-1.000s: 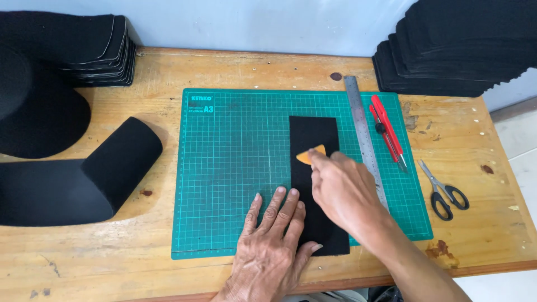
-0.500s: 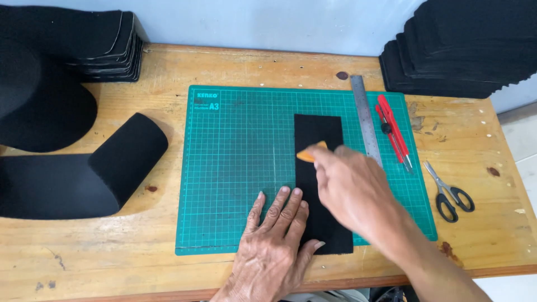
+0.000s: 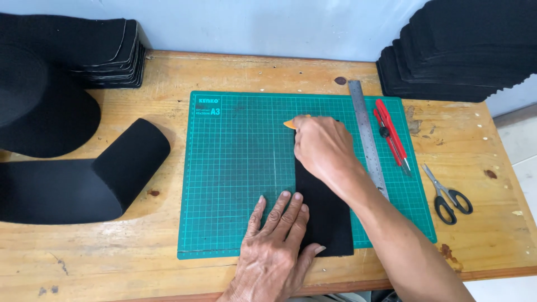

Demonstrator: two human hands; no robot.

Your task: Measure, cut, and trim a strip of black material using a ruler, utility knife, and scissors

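A black fabric strip point(image 3: 326, 215) lies lengthwise on a green cutting mat point(image 3: 240, 168). My left hand point(image 3: 277, 249) presses flat on the mat at the strip's near left edge, fingers spread. My right hand point(image 3: 321, 148) covers the strip's far end and pinches a small orange piece point(image 3: 291, 123), like tailor's chalk, whose tip pokes out at the strip's far left corner. Most of the strip's far half is hidden under that hand.
A steel ruler point(image 3: 367, 142), red utility knife point(image 3: 391, 134) and black scissors point(image 3: 447, 193) lie right of the strip. A roll of black fabric point(image 3: 84, 179) sits left. Stacks of cut black pieces stand at the back left point(image 3: 106, 53) and back right point(image 3: 453, 56).
My right hand has slid the orange piece away from me along the strip's left edge, up to its far corner. My left hand stays pressed in place.
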